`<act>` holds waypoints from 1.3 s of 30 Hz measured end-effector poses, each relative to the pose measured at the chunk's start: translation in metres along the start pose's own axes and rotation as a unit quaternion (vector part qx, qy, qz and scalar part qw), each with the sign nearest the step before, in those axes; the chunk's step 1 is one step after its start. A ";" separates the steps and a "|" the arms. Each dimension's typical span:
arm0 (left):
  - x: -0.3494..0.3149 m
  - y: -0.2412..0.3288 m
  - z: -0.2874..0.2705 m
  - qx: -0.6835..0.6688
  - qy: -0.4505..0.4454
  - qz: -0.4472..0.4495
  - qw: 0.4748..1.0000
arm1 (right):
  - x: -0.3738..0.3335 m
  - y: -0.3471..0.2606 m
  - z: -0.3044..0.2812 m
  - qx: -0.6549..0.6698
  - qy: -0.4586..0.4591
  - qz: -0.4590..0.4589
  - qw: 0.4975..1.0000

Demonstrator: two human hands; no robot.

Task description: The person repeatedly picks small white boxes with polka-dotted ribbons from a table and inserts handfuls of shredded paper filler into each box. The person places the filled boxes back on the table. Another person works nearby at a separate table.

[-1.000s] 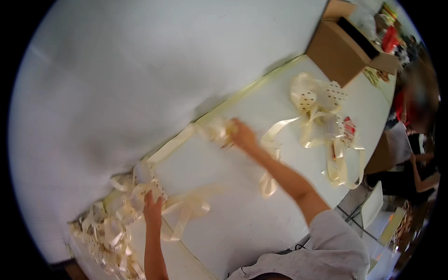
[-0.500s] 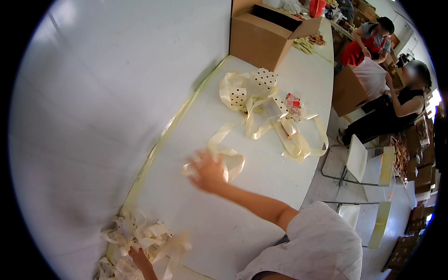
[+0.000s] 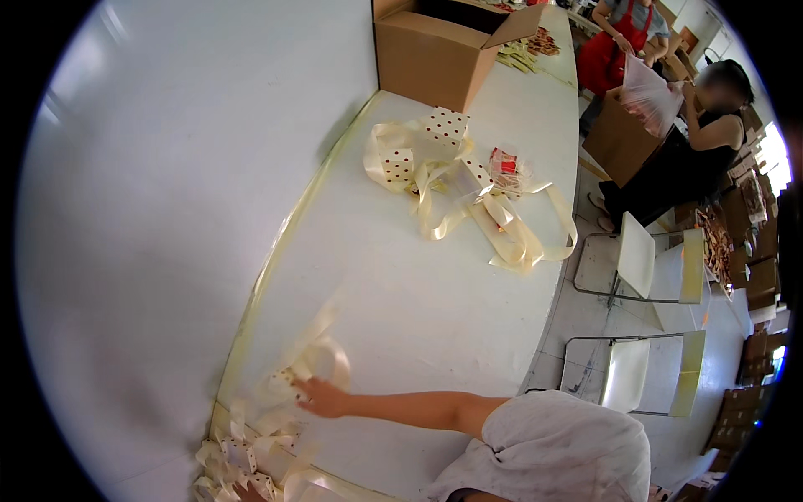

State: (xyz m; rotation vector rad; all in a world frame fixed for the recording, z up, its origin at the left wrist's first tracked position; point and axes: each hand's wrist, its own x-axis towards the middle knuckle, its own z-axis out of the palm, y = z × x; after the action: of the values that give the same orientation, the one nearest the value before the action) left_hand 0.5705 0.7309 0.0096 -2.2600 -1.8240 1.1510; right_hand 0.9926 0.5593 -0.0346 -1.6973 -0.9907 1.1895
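Observation:
My right hand [image 3: 322,397] reaches left over the white table, its fingers closed on a small cream box with dark dots [image 3: 286,376]. A cream ribbon [image 3: 335,356] loops from that box; both are blurred by motion. At the lower edge my left hand [image 3: 248,492] is only partly in view, with fingers spread against a pile of ribbons and dotted boxes [image 3: 238,454]. Farther up the table lie more dotted boxes [image 3: 447,125] tangled with cream ribbon [image 3: 519,247]. Beside them is a clear packet with red in it [image 3: 504,163].
An open cardboard box [image 3: 431,54] stands at the table's far end, near yellow and brown strips [image 3: 519,57]. Right of the table are folding chairs [image 3: 627,372]. Beyond, two people handle a white plastic bag [image 3: 648,96] over a carton [image 3: 619,138].
My right hand has moved from the table's middle down and left, carrying the ribboned box to the pile. The view has shifted, and my left hand sits lower in it.

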 end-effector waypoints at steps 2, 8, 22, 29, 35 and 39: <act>-0.036 0.023 -0.035 0.091 -0.043 0.001 0.995 | -0.012 0.007 -0.008 -0.030 0.007 -0.098 0.995; -0.078 0.054 -0.046 0.188 -0.024 0.045 0.981 | -0.026 0.048 -0.239 -0.402 0.336 -0.147 0.839; -0.167 0.235 -0.116 -0.213 0.392 0.247 0.860 | -0.060 0.006 -0.270 -0.594 0.404 -0.112 0.686; -0.176 0.322 -0.153 -0.384 0.306 0.275 0.827 | -0.092 -0.051 -0.141 -0.317 -0.096 -0.141 0.933; -0.156 0.311 -0.141 -0.360 0.236 0.193 0.882 | -0.009 0.019 -0.352 -0.394 0.286 -0.131 0.864; -0.143 0.322 -0.137 -0.263 0.278 0.192 0.904 | -0.013 0.049 -0.519 -0.469 0.402 0.208 0.758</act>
State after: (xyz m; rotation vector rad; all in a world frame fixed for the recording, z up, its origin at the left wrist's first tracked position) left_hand 0.9078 0.5636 0.0418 -2.9060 -1.6117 -0.0658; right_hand 1.4945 0.4367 0.0374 -2.9605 -0.6518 -0.0373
